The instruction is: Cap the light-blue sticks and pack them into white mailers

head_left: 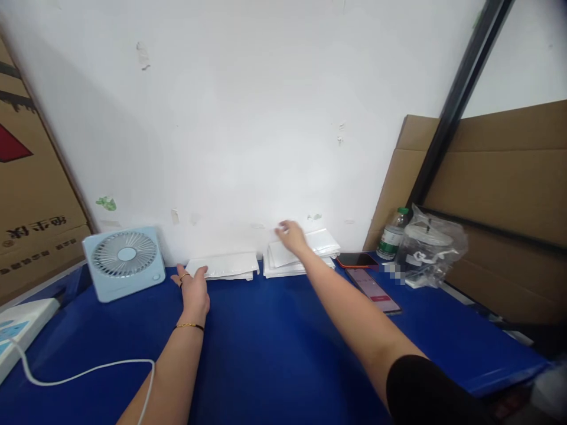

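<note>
Left hand [194, 289] lies flat on the blue table [266, 342], forearm stretched forward, fingers open and loosely spread; fingertips touch the near edge of the left stack of white sheets [224, 266]. Holds nothing. Right hand [291, 235] reaches farther, arm fully extended, palm down, fingers open, resting on the right stack of white sheets [305, 252] by the wall. Small fan [124, 262] stands left. Two phones [367, 277] lie right of the stacks, a bottle [392, 235] behind.

Black sleeve [425, 389], gold bracelet [189, 325], ring [183, 275]
</note>
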The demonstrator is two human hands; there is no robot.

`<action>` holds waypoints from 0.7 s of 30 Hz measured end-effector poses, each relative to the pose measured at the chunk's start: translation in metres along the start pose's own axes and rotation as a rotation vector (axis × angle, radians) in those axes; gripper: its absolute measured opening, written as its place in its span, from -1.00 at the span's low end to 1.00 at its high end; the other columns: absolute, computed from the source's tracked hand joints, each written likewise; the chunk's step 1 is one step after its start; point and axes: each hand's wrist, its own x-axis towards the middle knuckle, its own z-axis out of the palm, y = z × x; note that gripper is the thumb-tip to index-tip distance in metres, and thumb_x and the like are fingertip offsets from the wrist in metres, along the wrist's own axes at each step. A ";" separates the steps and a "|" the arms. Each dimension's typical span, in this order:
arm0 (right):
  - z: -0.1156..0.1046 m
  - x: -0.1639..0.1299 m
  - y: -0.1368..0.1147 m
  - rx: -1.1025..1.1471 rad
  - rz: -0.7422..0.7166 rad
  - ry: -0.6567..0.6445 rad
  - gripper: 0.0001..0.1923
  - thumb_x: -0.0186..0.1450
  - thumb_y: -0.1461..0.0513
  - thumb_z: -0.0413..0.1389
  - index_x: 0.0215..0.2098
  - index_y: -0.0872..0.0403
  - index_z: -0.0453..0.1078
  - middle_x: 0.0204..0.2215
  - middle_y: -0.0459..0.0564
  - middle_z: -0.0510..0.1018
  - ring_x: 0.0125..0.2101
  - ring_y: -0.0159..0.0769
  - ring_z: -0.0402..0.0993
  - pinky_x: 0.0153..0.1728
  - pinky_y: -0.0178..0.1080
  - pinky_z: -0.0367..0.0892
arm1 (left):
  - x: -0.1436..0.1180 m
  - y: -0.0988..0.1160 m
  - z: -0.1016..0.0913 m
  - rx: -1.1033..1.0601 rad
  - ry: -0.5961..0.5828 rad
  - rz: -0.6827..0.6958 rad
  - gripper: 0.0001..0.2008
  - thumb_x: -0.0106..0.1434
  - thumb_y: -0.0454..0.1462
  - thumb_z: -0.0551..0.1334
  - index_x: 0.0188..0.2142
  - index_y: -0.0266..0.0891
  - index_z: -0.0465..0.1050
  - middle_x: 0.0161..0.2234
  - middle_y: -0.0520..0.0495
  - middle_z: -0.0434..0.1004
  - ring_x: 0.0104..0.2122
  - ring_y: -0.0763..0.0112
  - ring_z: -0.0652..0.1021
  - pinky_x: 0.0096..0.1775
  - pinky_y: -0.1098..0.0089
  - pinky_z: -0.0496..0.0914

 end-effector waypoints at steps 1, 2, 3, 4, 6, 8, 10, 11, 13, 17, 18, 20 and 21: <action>-0.024 0.004 0.013 -0.050 0.028 0.103 -0.64 0.19 0.12 0.04 -0.10 0.16 0.32 -0.01 0.20 0.32 0.04 -0.16 0.19 -0.02 -0.19 0.13 | -0.002 -0.002 0.003 0.105 -0.012 0.015 -0.13 0.03 -0.10 0.21 0.25 -0.22 -0.18 0.28 -0.24 -0.44 0.25 -0.03 -0.16 0.19 0.08 -0.06; -0.047 0.007 0.027 -0.181 0.112 0.251 -0.57 0.19 0.10 0.02 -0.03 0.14 0.29 0.05 0.21 0.25 0.08 -0.14 0.13 0.01 -0.16 0.09 | -0.005 -0.004 0.006 0.225 -0.033 0.029 -0.14 -0.03 -0.11 0.27 0.22 -0.24 -0.03 0.28 -0.27 -0.45 0.24 -0.11 -0.20 0.19 0.04 -0.10; -0.067 0.009 0.041 -0.293 0.258 0.335 -0.51 0.17 0.06 0.03 0.01 0.13 0.27 0.08 0.21 0.20 0.10 -0.08 0.10 0.03 -0.10 0.07 | -0.008 -0.006 0.009 0.367 -0.071 0.056 -0.19 -0.06 -0.13 0.30 0.18 -0.25 0.10 0.29 -0.27 -0.44 0.23 -0.17 -0.23 0.19 0.00 -0.13; -0.083 0.010 0.054 -0.319 0.335 0.347 -0.46 0.14 0.03 0.05 0.00 0.18 0.28 0.08 0.28 0.19 0.10 0.02 0.08 0.02 -0.02 0.05 | -0.010 -0.007 0.014 0.506 -0.125 0.087 -0.26 -0.07 -0.13 0.30 0.13 -0.23 0.20 0.29 -0.24 -0.42 0.23 -0.20 -0.25 0.18 -0.03 -0.15; -0.103 0.012 0.074 -0.332 0.413 0.319 -0.51 0.07 0.02 0.11 -0.14 0.19 0.38 -0.03 0.30 0.30 0.04 0.11 0.16 -0.02 0.05 0.07 | -0.014 -0.010 0.022 0.714 -0.178 0.133 -0.41 0.01 -0.11 0.25 0.07 -0.13 0.32 0.30 -0.14 -0.35 0.22 -0.22 -0.30 0.17 -0.07 -0.15; -0.108 0.013 0.083 -0.312 0.405 0.282 -0.62 0.01 0.06 0.16 -0.30 0.15 0.43 -0.14 0.23 0.39 -0.03 0.10 0.22 -0.05 0.05 0.09 | -0.015 -0.012 0.029 0.842 -0.149 0.151 -0.52 0.11 -0.08 0.14 0.05 -0.04 0.34 0.30 -0.04 -0.30 0.22 -0.22 -0.30 0.16 -0.07 -0.13; -0.105 0.015 0.082 -0.282 0.334 0.273 -0.71 0.01 0.09 0.15 -0.36 0.11 0.42 -0.21 0.13 0.43 -0.07 0.02 0.26 -0.07 -0.02 0.12 | -0.014 -0.015 0.034 0.921 -0.131 0.147 -0.55 0.16 -0.08 0.07 0.07 0.04 0.31 0.30 0.02 -0.27 0.22 -0.24 -0.29 0.15 -0.09 -0.15; -0.102 0.015 0.079 -0.257 0.283 0.272 -0.73 0.04 0.10 0.12 -0.35 0.09 0.40 -0.23 0.09 0.44 -0.10 -0.05 0.29 -0.09 -0.07 0.15 | -0.013 -0.016 0.035 0.949 -0.137 0.145 -0.54 0.17 -0.08 0.06 0.08 0.05 0.28 0.30 0.03 -0.27 0.22 -0.25 -0.29 0.14 -0.11 -0.17; -0.099 0.012 0.069 -0.203 0.189 0.272 -0.76 0.10 0.11 0.02 -0.31 0.07 0.34 -0.29 0.00 0.45 -0.20 -0.19 0.34 -0.19 -0.20 0.22 | -0.012 -0.015 0.033 0.981 -0.144 0.127 -0.44 0.14 -0.06 0.07 0.16 0.03 0.16 0.31 -0.02 -0.34 0.22 -0.27 -0.28 0.13 -0.15 -0.19; -0.096 -0.013 0.048 0.172 -0.012 0.153 -0.78 0.15 0.09 -0.04 -0.28 0.01 0.17 -0.46 -0.16 0.39 -0.47 -0.37 0.34 -0.46 -0.35 0.23 | -0.023 0.009 0.030 1.017 -0.034 0.240 -0.15 0.10 0.09 0.04 0.27 -0.18 -0.22 0.30 -0.23 -0.47 0.23 -0.20 -0.32 0.09 -0.23 -0.19; -0.095 -0.023 0.043 0.344 -0.072 0.088 -0.76 0.13 0.09 0.00 -0.29 0.00 0.12 -0.49 -0.20 0.37 -0.52 -0.39 0.32 -0.50 -0.36 0.22 | -0.031 0.020 0.030 1.031 -0.045 0.345 -0.10 0.08 0.13 0.03 0.28 -0.21 -0.29 0.30 -0.24 -0.48 0.23 -0.16 -0.33 0.10 -0.21 -0.22; -0.089 -0.045 0.035 0.630 -0.134 -0.012 -0.69 0.08 0.11 0.09 -0.32 -0.01 0.05 -0.50 -0.23 0.36 -0.56 -0.41 0.29 -0.52 -0.37 0.22 | -0.050 0.044 0.036 1.039 -0.153 0.581 0.03 -0.01 0.20 0.08 0.28 -0.22 -0.36 0.30 -0.20 -0.48 0.24 -0.09 -0.35 0.14 -0.12 -0.24; -0.084 -0.056 0.032 0.718 -0.131 -0.039 -0.66 0.06 0.12 0.12 -0.33 -0.01 0.03 -0.50 -0.23 0.37 -0.56 -0.42 0.30 -0.52 -0.37 0.22 | -0.061 0.054 0.040 1.047 -0.233 0.686 0.10 -0.08 0.22 0.13 0.28 -0.22 -0.37 0.30 -0.19 -0.45 0.24 -0.09 -0.34 0.16 -0.08 -0.24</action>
